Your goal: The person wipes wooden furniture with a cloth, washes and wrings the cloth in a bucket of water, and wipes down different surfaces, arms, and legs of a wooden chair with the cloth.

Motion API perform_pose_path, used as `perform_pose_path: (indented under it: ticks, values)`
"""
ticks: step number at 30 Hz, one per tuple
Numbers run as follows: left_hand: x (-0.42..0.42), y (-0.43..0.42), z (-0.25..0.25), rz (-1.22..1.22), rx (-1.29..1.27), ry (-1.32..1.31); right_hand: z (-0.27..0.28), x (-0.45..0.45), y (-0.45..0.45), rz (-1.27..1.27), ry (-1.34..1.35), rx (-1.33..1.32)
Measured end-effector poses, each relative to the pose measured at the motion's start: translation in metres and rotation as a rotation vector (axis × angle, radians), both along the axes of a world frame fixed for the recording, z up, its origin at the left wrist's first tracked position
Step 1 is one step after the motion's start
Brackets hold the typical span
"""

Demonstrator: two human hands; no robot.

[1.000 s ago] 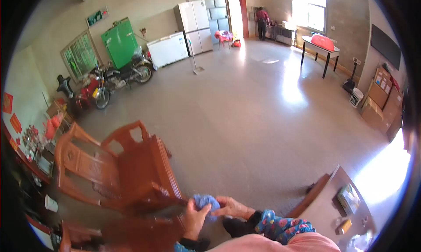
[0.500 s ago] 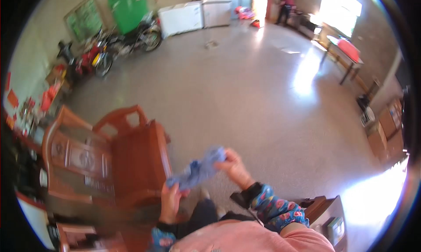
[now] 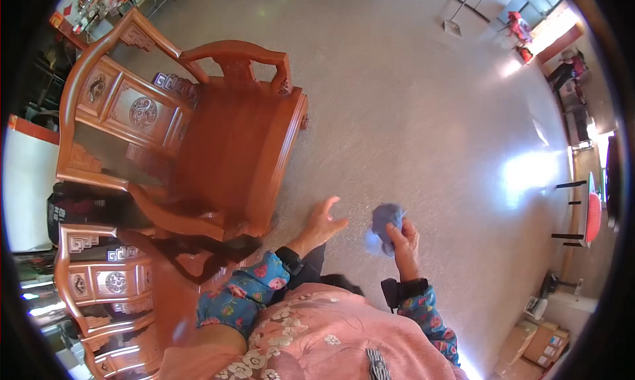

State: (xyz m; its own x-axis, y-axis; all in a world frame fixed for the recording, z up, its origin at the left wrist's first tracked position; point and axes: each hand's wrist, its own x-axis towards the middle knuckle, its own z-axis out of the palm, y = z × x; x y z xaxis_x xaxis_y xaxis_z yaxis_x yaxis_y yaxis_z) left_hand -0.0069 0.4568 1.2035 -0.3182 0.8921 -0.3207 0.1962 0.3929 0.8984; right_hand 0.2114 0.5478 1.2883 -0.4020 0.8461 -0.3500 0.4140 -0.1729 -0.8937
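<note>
A blue-grey cloth (image 3: 386, 220) hangs bunched in front of me, pinched between the thumb and fingers of my right hand (image 3: 406, 242). To the left of the cloth, and apart from it, my left hand (image 3: 321, 226) holds nothing, with thumb and forefinger spread. Below the hands are my floral blue sleeves and a pink flowered top. Nearest my left hand is a carved wooden armchair (image 3: 231, 142) with a broad reddish-brown seat.
A second carved wooden seat (image 3: 112, 284) stands at lower left. Cardboard boxes (image 3: 546, 343) sit at lower right, below a small table with a red top (image 3: 593, 216). A long-handled dustpan (image 3: 452, 28) rests on the grey floor (image 3: 397, 115) farther off. Someone in dark clothing (image 3: 562, 74) is at upper right.
My left hand has let go of the cloth, which both hands held stretched before. The cloth is now bunched in my right hand. My view has turned, bringing the armchair larger into sight.
</note>
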Motion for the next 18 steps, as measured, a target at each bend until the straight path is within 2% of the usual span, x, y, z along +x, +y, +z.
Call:
perform_pose_path:
  ticks: [1,2,5,9,11,12,14,15,17,18]
  values:
    - [-0.01,0.011,0.005,-0.205,-0.016,0.016,-0.01,-0.014,0.014,-0.098,0.183,-0.137]
    - [-0.014,0.017,-0.019,-0.252,0.092,0.077,-0.019,-0.027,0.028,-0.199,0.365,-0.271]
    - [-0.022,0.043,-0.019,-0.32,0.039,0.193,-0.033,-0.047,0.057,-0.063,0.35,-0.323]
    - [-0.04,0.083,-0.031,-0.199,0.086,0.059,-0.032,-0.082,0.098,0.111,0.43,-0.435]
    - [-0.048,0.096,-0.031,0.083,-0.149,-0.646,-0.047,-0.101,0.121,0.175,0.391,-0.459]
    - [-0.052,0.101,-0.022,0.106,-0.16,-0.644,-0.055,-0.116,0.132,0.222,0.398,-0.461]
    - [-0.065,0.113,-0.003,0.419,-0.239,-0.557,-0.073,-0.141,0.157,0.333,0.382,-0.43]
    - [-0.071,0.115,-0.009,0.428,-0.241,-0.558,-0.081,-0.153,0.168,0.34,0.38,-0.435]
    - [-0.087,0.11,-0.028,0.654,-0.156,-0.361,-0.092,-0.185,0.179,0.406,0.318,-0.374]
    - [-0.099,0.113,-0.042,0.767,-0.197,-0.335,-0.098,-0.202,0.187,0.425,0.302,-0.383]
